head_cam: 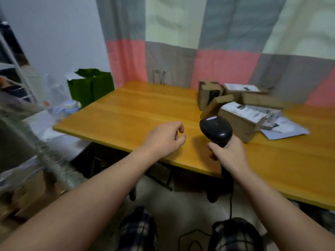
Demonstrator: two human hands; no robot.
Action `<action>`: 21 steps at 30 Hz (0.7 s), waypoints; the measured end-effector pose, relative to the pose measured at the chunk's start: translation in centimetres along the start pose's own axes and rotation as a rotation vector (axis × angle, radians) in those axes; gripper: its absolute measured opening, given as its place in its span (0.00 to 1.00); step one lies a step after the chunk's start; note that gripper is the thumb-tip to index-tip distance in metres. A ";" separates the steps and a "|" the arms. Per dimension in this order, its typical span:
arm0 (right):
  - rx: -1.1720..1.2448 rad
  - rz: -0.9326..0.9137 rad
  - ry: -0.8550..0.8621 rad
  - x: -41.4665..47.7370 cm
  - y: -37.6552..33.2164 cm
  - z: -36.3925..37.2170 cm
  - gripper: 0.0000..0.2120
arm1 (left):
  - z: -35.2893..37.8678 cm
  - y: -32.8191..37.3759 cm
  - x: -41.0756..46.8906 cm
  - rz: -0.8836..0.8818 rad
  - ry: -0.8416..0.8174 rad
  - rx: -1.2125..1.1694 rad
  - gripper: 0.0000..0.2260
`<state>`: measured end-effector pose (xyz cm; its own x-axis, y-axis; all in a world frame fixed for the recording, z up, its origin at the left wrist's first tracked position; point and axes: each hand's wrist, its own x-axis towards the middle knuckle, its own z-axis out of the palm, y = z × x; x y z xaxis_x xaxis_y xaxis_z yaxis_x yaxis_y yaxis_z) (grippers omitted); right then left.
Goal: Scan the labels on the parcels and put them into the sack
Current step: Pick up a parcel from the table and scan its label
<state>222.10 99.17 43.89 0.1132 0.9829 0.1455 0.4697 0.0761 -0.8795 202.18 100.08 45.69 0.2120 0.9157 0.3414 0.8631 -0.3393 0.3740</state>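
Grips the handle of a black barcode scanner in the right hand, fingers wrapped firmly round it, with the rounded head uppermost and turned toward the parcels. Holds it above the near edge of the wooden table, just short of the closest parcel. Trails a thin black cable from the bottom of the handle down toward the floor.

Hangs the left hand over the same near edge, to the left of the scanner and apart from it, fingers loosely curled, thumb close to the forefinger, nothing held between them.

Leaves the parcels heaped toward the far right corner of the table: several brown cardboard boxes, touching and leaning on one another, some upright, some tilted, a few with white printed labels on top. Has the closest parcel lying label up at the front of the heap, one corner pointing at the near edge. Tucks a flat white mailer against the right side of that box, flat on the tabletop.

Places a green bag off the table, just beyond its far left corner, mouth open upward; possibly the sack, though the blur there leaves that unsure. Hangs a checked curtain of grey, pink and pale squares behind the far edge.
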 end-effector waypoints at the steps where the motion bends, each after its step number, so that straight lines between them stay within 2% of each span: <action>1: -0.016 0.001 0.025 0.8 0.2 -1.2 0.13 | 0.8 0.5 1.5 0.025 -0.008 -0.004 0.07; 6: -0.011 0.016 0.180 4.2 0.9 -5.6 0.05 | 4.2 3.2 9.5 0.129 0.054 -0.010 0.17; 10: 0.069 0.110 0.202 6.1 1.5 -6.3 0.06 | 6.3 5.4 15.8 0.088 0.134 0.061 0.27; 12: 0.088 0.146 0.217 6.6 1.9 -6.1 0.07 | 7.4 5.6 17.9 0.056 0.123 0.136 0.28; 14: 0.108 0.162 0.212 6.9 2.0 -5.9 0.06 | 8.0 5.5 19.2 0.035 0.091 0.167 0.25; 17: 0.121 0.169 0.176 6.9 1.9 -5.8 0.06 | 7.6 4.4 19.6 -0.031 0.138 -0.055 0.15; 21: 0.184 0.165 0.099 6.7 1.3 -5.5 0.06 | 5.0 0.8 16.4 -0.246 0.368 -0.505 0.13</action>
<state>228.32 104.89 46.22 0.2642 0.9640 0.0289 0.2716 -0.0456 -0.9613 208.67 115.91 47.29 -0.2110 0.8763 0.4331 0.5272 -0.2711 0.8053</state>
